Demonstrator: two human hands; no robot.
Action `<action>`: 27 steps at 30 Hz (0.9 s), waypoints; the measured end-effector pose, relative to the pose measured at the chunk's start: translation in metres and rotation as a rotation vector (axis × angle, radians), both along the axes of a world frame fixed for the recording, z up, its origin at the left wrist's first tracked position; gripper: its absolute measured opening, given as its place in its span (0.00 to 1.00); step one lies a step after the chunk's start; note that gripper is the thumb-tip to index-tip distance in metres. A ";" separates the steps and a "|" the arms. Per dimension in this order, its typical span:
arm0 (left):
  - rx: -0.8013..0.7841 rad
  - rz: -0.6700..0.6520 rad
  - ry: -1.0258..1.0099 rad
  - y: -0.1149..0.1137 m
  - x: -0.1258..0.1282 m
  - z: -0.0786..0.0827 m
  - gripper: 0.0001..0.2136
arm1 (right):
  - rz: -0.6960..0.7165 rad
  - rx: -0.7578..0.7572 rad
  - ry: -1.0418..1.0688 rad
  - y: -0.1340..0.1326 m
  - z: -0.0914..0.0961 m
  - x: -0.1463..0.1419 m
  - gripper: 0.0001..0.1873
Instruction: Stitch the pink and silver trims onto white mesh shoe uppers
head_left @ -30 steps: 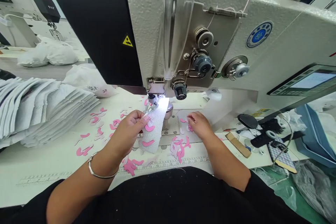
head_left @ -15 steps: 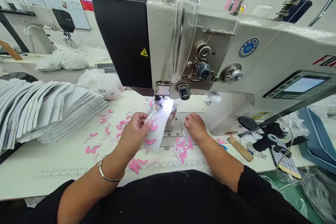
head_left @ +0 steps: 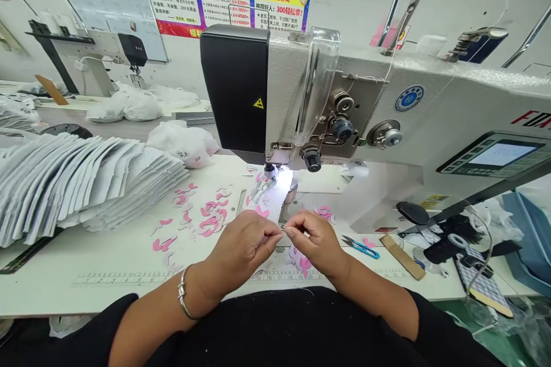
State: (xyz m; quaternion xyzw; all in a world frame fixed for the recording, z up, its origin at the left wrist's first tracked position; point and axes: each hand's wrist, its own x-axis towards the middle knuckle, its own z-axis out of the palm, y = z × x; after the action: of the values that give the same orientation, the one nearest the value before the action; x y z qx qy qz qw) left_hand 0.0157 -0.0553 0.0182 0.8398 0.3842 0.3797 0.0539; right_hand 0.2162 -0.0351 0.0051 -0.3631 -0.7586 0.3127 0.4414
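Observation:
A white textured fabric piece [head_left: 279, 198] with pink shapes lies under the lit presser foot of a sewing machine [head_left: 286, 86]. Just in front of it, my left hand [head_left: 245, 242] is closed in a pinch. Its fingertips almost meet those of my right hand [head_left: 317, 241], which is pinched too. Whatever sits between the fingertips is too small to make out. Pink and white cut pieces [head_left: 300, 258] lie under and beside my right hand. To the right of that hand rest blue-handled thread snips [head_left: 361, 246].
A tall fanned stack of white fabric pieces [head_left: 94, 183] stands at the left, with a white bag [head_left: 185, 140] behind it. More pink scraps [head_left: 210, 221] are scattered left of the needle. A brown strip [head_left: 402, 256] and a black thread spool [head_left: 445, 248] are at the right.
My left hand has let go of the fabric piece and come toward me. The right hand has moved left to meet it. The view has shifted, and the snips show more fully.

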 end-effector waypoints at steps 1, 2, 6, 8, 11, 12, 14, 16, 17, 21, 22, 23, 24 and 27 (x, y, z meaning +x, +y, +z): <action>0.038 -0.006 0.018 0.001 -0.002 -0.002 0.05 | 0.040 -0.150 0.068 0.001 -0.001 0.000 0.10; 0.078 -0.017 0.036 0.001 -0.004 -0.003 0.04 | 0.098 -0.302 0.133 0.002 -0.002 0.001 0.13; 0.176 -0.122 0.049 0.004 -0.011 -0.006 0.06 | 0.289 -0.653 0.292 0.006 -0.001 0.003 0.16; 0.132 -0.099 -0.038 0.008 -0.010 -0.002 0.05 | 0.244 -0.588 0.309 0.010 0.007 0.003 0.15; -0.122 0.201 -0.258 0.022 -0.007 0.009 0.08 | 0.036 -0.220 0.146 0.021 0.022 0.000 0.12; -0.234 0.300 -0.313 0.029 -0.006 0.014 0.11 | -0.041 -0.060 0.059 0.026 0.027 -0.002 0.11; -0.447 0.362 -0.356 0.043 -0.005 0.020 0.15 | -0.162 0.202 -0.094 0.037 0.034 -0.007 0.09; -0.605 0.307 -0.402 0.055 -0.005 0.022 0.15 | -0.239 0.317 -0.204 0.048 0.036 -0.013 0.07; -0.671 0.259 -0.455 0.060 -0.006 0.021 0.15 | -0.268 0.324 -0.251 0.053 0.036 -0.015 0.07; -0.884 0.045 -0.687 0.067 -0.006 0.016 0.14 | -0.324 0.283 -0.398 0.065 0.035 -0.019 0.09; -0.914 0.005 -0.707 0.067 -0.006 0.015 0.13 | -0.325 0.274 -0.421 0.066 0.037 -0.018 0.10; -0.924 -0.018 -0.712 0.066 -0.006 0.014 0.12 | -0.319 0.259 -0.447 0.066 0.039 -0.017 0.10; -0.920 -0.024 -0.707 0.065 -0.006 0.014 0.11 | -0.308 0.237 -0.477 0.067 0.042 -0.016 0.11; -0.885 0.010 -0.665 0.062 -0.004 0.012 0.11 | -0.271 0.144 -0.567 0.066 0.053 -0.015 0.12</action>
State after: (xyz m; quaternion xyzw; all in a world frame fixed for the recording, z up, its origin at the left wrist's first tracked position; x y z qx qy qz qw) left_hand 0.0117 0.0064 0.0298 0.5702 0.4732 0.4271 0.5182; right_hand 0.2014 0.0311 0.0580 -0.5013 -0.8163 0.0830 0.2748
